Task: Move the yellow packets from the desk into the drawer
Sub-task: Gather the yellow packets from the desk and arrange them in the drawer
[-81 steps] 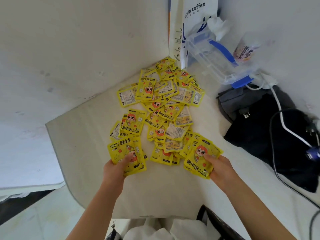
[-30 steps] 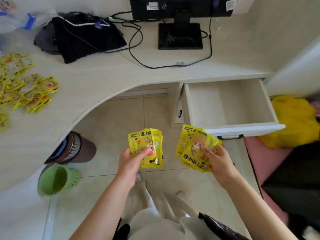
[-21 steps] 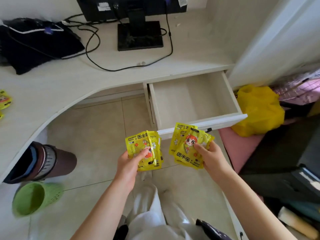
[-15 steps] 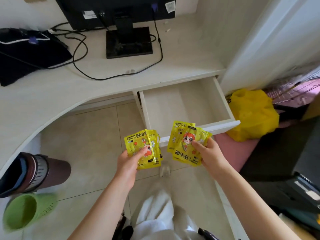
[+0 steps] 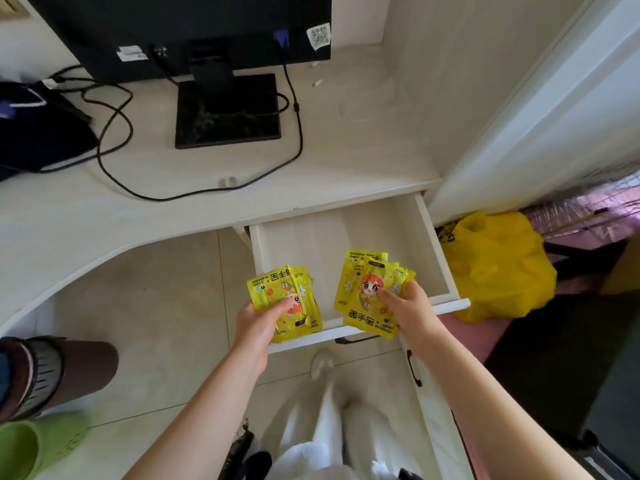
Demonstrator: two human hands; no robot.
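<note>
Since the earlier frames, both your hands have carried their bundles forward from short of the drawer front to over it. Head view: your left hand (image 5: 258, 325) has its grip pinching a fanned stack of yellow packets (image 5: 285, 301), thumb on top; your right hand (image 5: 410, 311) pinches a second stack (image 5: 370, 294) likewise. Both stacks hover above the front edge of the open drawer (image 5: 441, 258), at 6 o'clock from the monitor base (image 5: 227, 110) on the pale wood-grain worktop (image 5: 104, 209). Step in hand, by judgement: delivery. Next, reach toward 12 o'clock, lower, release. Packets are glossy, flat, rectangular foil; the drawer is a shallow, smooth, bare white box.
</note>
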